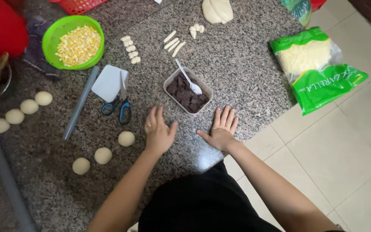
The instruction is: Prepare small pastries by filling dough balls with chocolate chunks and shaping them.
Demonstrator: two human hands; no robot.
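My left hand (159,131) hovers or rests flat on the speckled granite slab (237,64), fingers spread, holding nothing. My right hand (221,129) lies flat beside it, fingers together, also empty. Just beyond both hands stands a clear tub of dark chocolate pieces (187,91) with a white plastic spoon (189,79) in it. Three dough balls (126,138) lie to the left of my left hand.
Scissors (121,103), a white scraper (108,81) and a grey rolling pin (80,103) lie left of the tub. A green bowl of corn (73,42), small dough pieces (130,49), a dough lump (217,10) and a green bag of shredded cheese (316,68) surround them.
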